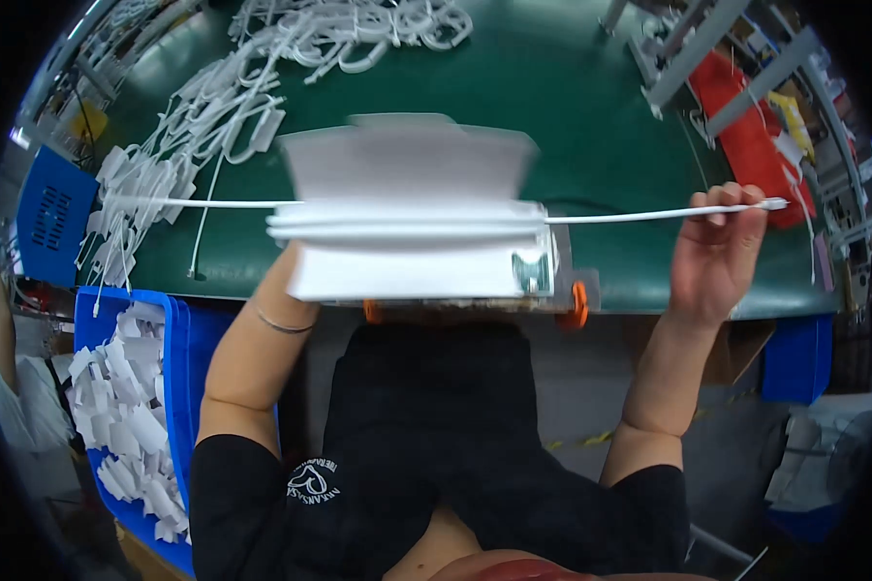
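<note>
A white cable (615, 218) runs nearly level from left to right across the table. My right hand (715, 257) is closed on it near its right end, and the plug (773, 204) sticks out past my fingers. At the middle, the cable meets a white folded sheet or open carton (417, 261), whose raised far flap (407, 160) is blurred. My left forearm (271, 334) reaches up to the left side of this white piece, which hides the hand and its fingers. A clear holder with orange parts (578, 305) shows at the table's near edge.
White cables with paper tags (213, 121) are heaped on the green table (543, 58) at the far left. A blue bin (172, 387) of white paper pieces stands at left, beside a person in white (29, 407). Metal framing (693, 58) and a red tray (736, 116) are at right.
</note>
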